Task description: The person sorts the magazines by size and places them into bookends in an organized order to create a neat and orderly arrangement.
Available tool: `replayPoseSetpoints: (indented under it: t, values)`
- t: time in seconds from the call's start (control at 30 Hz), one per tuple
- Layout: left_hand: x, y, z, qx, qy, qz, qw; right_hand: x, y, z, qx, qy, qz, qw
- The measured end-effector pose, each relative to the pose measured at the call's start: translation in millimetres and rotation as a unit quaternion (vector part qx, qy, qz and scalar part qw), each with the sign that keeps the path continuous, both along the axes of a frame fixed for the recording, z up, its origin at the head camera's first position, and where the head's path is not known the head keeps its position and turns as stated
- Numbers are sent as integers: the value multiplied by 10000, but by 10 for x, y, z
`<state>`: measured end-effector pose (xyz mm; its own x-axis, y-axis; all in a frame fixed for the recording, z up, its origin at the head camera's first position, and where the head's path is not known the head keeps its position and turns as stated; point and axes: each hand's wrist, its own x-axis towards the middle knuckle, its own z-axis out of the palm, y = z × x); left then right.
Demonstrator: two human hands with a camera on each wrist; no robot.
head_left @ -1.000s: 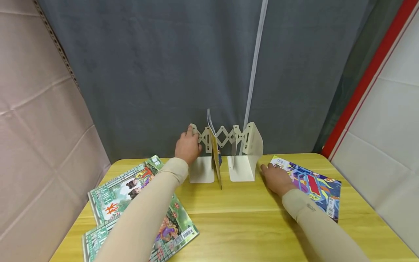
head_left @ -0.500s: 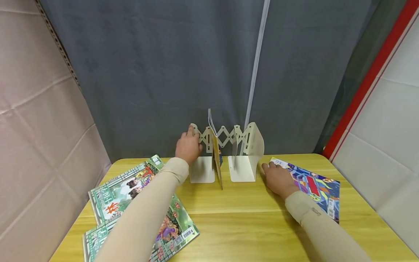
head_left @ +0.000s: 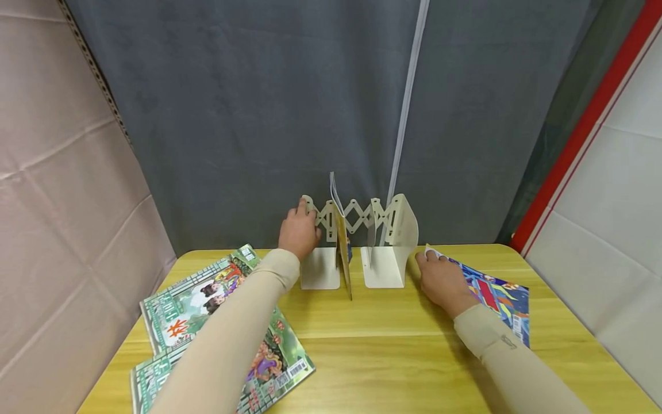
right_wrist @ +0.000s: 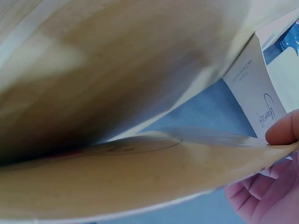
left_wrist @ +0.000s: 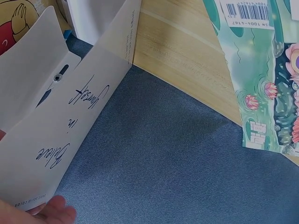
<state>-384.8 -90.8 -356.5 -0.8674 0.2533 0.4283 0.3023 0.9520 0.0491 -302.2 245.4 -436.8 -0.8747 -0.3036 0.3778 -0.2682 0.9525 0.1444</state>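
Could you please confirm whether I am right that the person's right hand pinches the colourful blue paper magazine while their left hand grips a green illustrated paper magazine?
Not quite: the left hand grips the white, scissor-linked bookend, as the left wrist view shows. The right hand does pinch the colourful blue paper magazine.

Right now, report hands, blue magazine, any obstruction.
Left hand gripping expandable bookend at left end. Right hand pinching blue magazine. Bookend's right panel standing between it and upright magazine.
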Motion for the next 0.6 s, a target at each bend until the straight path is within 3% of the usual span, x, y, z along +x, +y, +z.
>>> replayPoseSetpoints:
  t: [0.13,0.6]
  values:
    - [5,5,-1,29,-32,12,10000,38,-5,37,-35,255,44,9997]
    - [18,-1,5,123,-46,-18,9999,149,-8,204,38,217,-99,9997]
